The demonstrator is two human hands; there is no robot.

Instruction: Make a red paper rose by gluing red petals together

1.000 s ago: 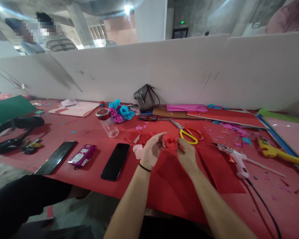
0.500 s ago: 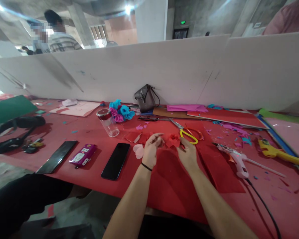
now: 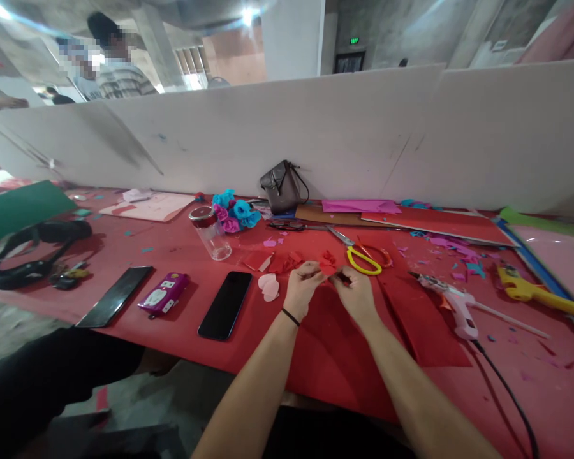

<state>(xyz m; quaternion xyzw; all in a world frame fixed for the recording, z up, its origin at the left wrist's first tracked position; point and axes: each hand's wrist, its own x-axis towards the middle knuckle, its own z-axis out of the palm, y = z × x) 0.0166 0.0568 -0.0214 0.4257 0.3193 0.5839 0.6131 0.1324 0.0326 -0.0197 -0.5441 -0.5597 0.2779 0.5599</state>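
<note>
Between my hands is a red paper flower (image 3: 328, 262), held low over the red table. My left hand (image 3: 304, 284) pinches its left edge, with a dark band on the wrist. The fingers of my right hand (image 3: 354, 287) are closed on its lower right side. Just beyond lie yellow-handled scissors (image 3: 363, 260), blades pointing away to the left. Red paper scraps (image 3: 287, 261) and pale pink paper petals (image 3: 268, 287) lie left of my left hand. A red paper sheet (image 3: 421, 319) spreads under and right of my right hand.
A black phone (image 3: 225, 305), a purple case (image 3: 163, 294) and a clear jar (image 3: 211, 236) stand to the left. Blue and pink paper flowers (image 3: 236, 213) and a dark pouch (image 3: 281, 188) are behind. A corded glue gun (image 3: 452, 305) and a yellow tool (image 3: 530, 290) lie right.
My left hand has moved right and closed on the flower's edge, where its fingers were apart before. Both hands are now closer together, and the view has shifted slightly.
</note>
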